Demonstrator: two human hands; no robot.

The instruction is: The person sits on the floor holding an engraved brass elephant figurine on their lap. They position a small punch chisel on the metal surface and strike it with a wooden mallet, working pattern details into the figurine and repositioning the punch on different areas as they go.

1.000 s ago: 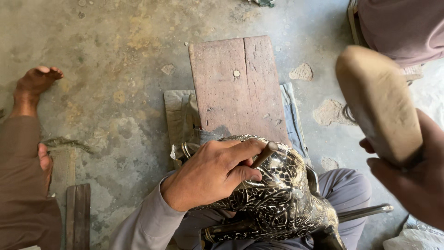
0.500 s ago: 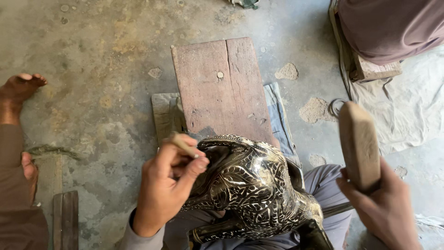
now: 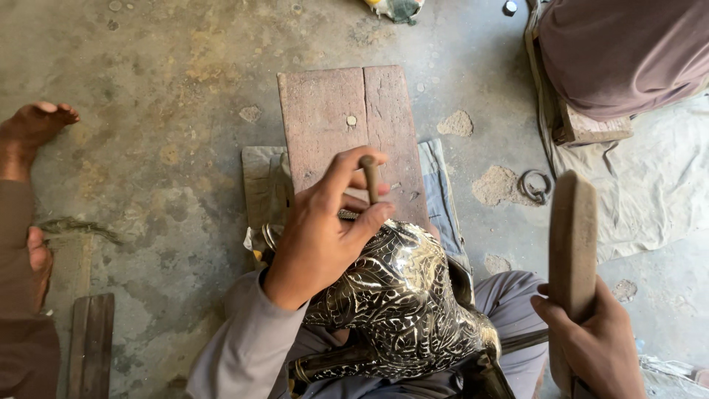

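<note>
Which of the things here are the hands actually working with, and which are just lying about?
In use:
left hand pinching a small punch
right hand gripping a wooden mallet
ornate engraved metal vessel on the lap
wooden board in front

Lying about:
metal ring on the floor
pale cloth
plank at left
another person's foot

Stained concrete floor (image 3: pixel 148 96) — wooden board (image 3: pixel 343 133), metal ring (image 3: pixel 536 185), pale cloth (image 3: pixel 650 192)

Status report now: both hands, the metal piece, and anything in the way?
Left hand pinches a small punch upright on the engraved metal vessel. Right hand grips a wooden mallet, raised, apart from the punch. Nothing between them.
</note>
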